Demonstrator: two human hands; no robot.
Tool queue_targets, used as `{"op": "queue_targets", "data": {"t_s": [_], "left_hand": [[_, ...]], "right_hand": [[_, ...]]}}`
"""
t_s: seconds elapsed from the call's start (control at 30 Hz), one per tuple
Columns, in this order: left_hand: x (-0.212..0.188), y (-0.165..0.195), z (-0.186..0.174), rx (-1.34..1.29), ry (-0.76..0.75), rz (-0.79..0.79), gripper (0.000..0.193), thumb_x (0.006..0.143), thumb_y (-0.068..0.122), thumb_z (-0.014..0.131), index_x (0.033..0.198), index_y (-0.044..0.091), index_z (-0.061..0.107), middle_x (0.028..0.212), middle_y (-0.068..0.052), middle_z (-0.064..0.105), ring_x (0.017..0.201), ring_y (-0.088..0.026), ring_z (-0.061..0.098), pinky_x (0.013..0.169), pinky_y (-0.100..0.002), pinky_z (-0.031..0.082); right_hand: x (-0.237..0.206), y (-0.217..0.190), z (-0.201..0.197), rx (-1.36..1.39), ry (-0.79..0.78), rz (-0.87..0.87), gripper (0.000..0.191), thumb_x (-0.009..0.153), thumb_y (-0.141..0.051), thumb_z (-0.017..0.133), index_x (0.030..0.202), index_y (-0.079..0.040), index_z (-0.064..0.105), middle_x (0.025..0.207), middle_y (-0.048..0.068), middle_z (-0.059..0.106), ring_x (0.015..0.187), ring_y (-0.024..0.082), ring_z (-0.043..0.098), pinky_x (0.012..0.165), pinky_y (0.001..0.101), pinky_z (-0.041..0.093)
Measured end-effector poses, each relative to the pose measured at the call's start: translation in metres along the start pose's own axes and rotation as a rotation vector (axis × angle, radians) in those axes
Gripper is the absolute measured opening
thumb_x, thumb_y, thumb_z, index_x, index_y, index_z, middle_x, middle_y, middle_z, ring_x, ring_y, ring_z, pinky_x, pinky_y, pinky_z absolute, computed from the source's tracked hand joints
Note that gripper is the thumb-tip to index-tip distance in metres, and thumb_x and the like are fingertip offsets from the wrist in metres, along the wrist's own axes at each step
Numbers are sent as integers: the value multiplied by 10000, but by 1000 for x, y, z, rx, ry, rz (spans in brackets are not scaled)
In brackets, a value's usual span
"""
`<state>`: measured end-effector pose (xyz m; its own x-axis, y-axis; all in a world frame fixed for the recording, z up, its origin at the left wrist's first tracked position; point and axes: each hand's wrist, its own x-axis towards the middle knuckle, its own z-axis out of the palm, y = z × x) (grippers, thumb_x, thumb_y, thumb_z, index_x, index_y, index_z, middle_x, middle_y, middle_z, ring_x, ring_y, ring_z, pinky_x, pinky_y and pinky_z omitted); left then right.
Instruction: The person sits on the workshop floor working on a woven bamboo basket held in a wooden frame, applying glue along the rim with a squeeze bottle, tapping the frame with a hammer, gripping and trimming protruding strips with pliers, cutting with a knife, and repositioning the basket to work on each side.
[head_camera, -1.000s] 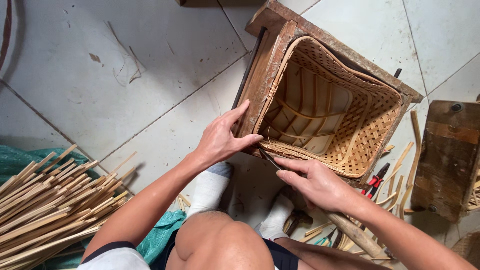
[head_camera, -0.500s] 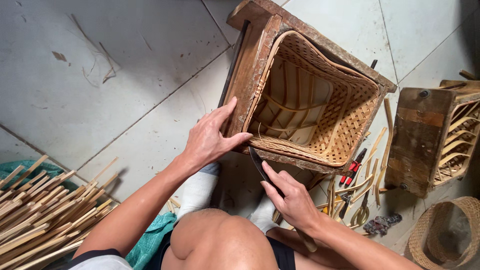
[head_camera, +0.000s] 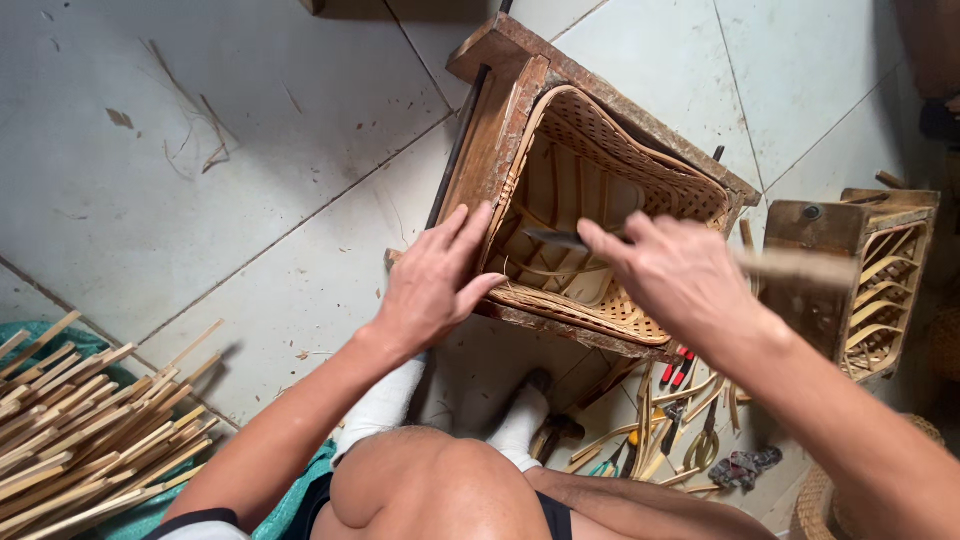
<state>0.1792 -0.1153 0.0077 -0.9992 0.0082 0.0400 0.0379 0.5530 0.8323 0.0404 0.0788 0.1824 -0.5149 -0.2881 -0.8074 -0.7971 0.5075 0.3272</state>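
the right hand (head_camera: 680, 275) hides its tool's grip; the round basket (head_camera: 820, 505) is cut off.

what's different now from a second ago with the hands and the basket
The right hand rose from the near rim of the woven basket and now holds a knife over its opening. The left hand stayed on the wooden frame; the basket stayed inside it.
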Motion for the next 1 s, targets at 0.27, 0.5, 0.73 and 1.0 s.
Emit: {"op": "queue_targets", "data": {"t_s": [0.27,0.5,0.73,1.0], "left_hand": [[13,8,17,297,62,35,670,987,455,627,1566,190,418,1440,-288,514,1119,-340,608,911,-425,522],[15,8,15,308,89,30,627,987,391,658,1549,206,451,1439,-279,519,1118,-330,606,887,-418,528],[18,10,10,314,63,18,643,975,348,663,1560,220,429,1449,-282,505,1132,-332,597,881,-423,523],[22,9,6,285,15,0,669,958,319,667,1563,224,396,1460,-299,473,1165,-351,586,893,-431,535]], "right_hand": [[51,14,-46,-422,475,-125,462,998,-188,532,1457,-218,574,970,36,680,824,155,618,724,289,493],[60,27,-62,-500,569,-171,457,973,-222,558,1427,-229,600,1041,35,700,876,149,640,765,282,490],[74,26,-84,-538,456,-171,444,986,-238,571,1427,-195,599,985,11,692,887,142,639,780,271,473],[98,35,-107,-623,359,-212,386,1007,-275,513,1365,-169,610,1007,29,691,900,142,638,849,288,471]]}}
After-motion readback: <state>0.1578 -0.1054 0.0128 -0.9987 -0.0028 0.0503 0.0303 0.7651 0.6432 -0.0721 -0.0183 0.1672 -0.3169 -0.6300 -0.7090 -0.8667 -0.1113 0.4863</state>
